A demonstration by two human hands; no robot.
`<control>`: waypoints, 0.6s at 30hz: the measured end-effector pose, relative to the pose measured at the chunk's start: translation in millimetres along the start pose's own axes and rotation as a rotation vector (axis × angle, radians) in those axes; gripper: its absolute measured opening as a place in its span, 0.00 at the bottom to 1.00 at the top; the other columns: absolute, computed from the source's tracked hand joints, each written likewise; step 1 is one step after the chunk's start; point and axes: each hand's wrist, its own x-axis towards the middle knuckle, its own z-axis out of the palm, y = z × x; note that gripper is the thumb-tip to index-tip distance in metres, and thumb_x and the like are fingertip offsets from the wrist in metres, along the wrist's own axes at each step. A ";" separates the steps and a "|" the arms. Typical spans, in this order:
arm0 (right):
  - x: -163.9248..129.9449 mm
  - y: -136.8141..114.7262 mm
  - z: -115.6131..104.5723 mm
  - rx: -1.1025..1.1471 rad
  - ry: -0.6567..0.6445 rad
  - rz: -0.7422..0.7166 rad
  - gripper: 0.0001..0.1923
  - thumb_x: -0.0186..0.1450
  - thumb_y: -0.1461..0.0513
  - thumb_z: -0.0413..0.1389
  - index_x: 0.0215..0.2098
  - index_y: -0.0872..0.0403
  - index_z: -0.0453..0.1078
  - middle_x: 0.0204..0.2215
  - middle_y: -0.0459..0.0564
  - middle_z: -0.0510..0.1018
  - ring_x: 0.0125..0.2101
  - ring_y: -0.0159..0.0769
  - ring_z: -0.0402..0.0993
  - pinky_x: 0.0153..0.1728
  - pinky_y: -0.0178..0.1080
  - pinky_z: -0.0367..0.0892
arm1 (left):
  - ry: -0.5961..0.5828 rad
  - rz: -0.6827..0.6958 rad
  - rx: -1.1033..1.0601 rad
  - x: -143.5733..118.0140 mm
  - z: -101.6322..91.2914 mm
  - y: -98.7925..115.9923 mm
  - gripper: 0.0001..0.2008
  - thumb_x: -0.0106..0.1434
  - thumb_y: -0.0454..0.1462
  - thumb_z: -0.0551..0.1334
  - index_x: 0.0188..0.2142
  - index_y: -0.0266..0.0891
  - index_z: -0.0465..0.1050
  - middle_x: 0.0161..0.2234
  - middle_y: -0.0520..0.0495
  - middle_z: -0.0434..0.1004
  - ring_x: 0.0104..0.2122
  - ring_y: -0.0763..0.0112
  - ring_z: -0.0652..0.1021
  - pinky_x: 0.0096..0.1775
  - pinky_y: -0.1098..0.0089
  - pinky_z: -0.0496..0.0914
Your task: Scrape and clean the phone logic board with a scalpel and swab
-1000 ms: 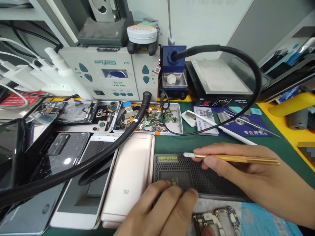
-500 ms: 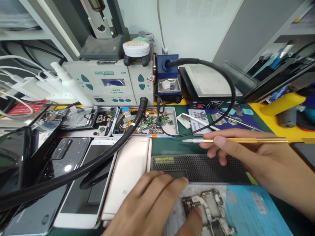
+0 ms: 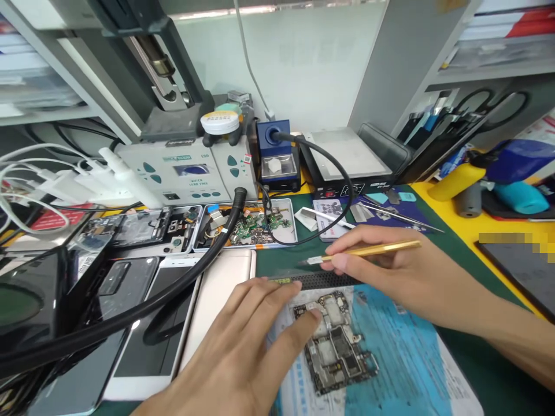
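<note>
My right hand (image 3: 390, 271) pinches a slim craft knife (image 3: 385, 248) with a gold handle, its blade pointing left above the green mat. Spread flat, my left hand (image 3: 247, 341) has its thumb at the upper edge of a phone circuit board (image 3: 342, 352) and its fingertips over the edge of a black honeycomb pad (image 3: 329, 281). The board lies on a blue and white printed sheet (image 3: 416, 346), which partly covers the black pad. Left of that hand is a gold-white phone (image 3: 225, 268), partly hidden by it.
A white-fronted phone (image 3: 147, 323) and a dark phone (image 3: 117, 306) lie to the left, under a thick black hose (image 3: 182, 294). Behind stand a tray of small boards (image 3: 286, 231), a hot-air station (image 3: 191, 170) and a flat heating plate (image 3: 347, 156). Tweezers (image 3: 407, 216) rest at right.
The view has tilted up, showing more of the board. The printed sheet now covers more of the black pad. My right hand with the knife sits closer to my left hand.
</note>
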 end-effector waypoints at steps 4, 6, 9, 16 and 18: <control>4.7 -0.1 4.7 0.017 -0.024 0.075 0.09 0.65 0.50 0.67 0.36 0.44 0.85 0.34 0.46 0.87 0.36 0.42 0.83 0.30 0.37 0.73 | 0.027 0.015 0.049 0.3 -2.1 -0.3 0.29 0.71 0.44 0.63 0.68 0.41 0.66 0.67 0.34 0.70 0.66 0.43 0.71 0.65 0.43 0.69; 5.1 -0.4 5.9 -0.002 -0.029 0.116 0.10 0.64 0.49 0.67 0.37 0.43 0.86 0.36 0.47 0.88 0.37 0.45 0.83 0.27 0.37 0.72 | 0.055 0.015 0.072 0.5 -3.6 -2.7 0.26 0.73 0.45 0.61 0.67 0.39 0.68 0.66 0.34 0.71 0.65 0.43 0.72 0.66 0.44 0.68; 5.3 -1.7 7.6 -0.022 -0.058 0.136 0.12 0.65 0.48 0.66 0.39 0.43 0.87 0.39 0.48 0.88 0.40 0.48 0.84 0.26 0.38 0.73 | 0.091 0.041 0.087 0.6 -5.5 -6.5 0.25 0.75 0.50 0.57 0.63 0.38 0.71 0.62 0.34 0.76 0.62 0.45 0.75 0.65 0.45 0.68; 7.3 -2.3 10.3 -0.034 -0.052 0.143 0.14 0.66 0.47 0.65 0.40 0.44 0.87 0.40 0.48 0.89 0.41 0.50 0.85 0.28 0.39 0.78 | 0.231 0.092 0.136 1.3 12.5 -11.4 0.31 0.76 0.58 0.48 0.56 0.38 0.76 0.57 0.35 0.80 0.57 0.49 0.78 0.61 0.48 0.72; 6.9 -1.8 10.0 -0.033 -0.056 0.146 0.14 0.66 0.47 0.65 0.42 0.43 0.87 0.41 0.48 0.89 0.41 0.50 0.85 0.29 0.39 0.78 | 0.289 0.094 0.145 1.3 20.5 -11.7 0.31 0.76 0.58 0.48 0.55 0.39 0.76 0.56 0.35 0.80 0.56 0.49 0.78 0.60 0.48 0.72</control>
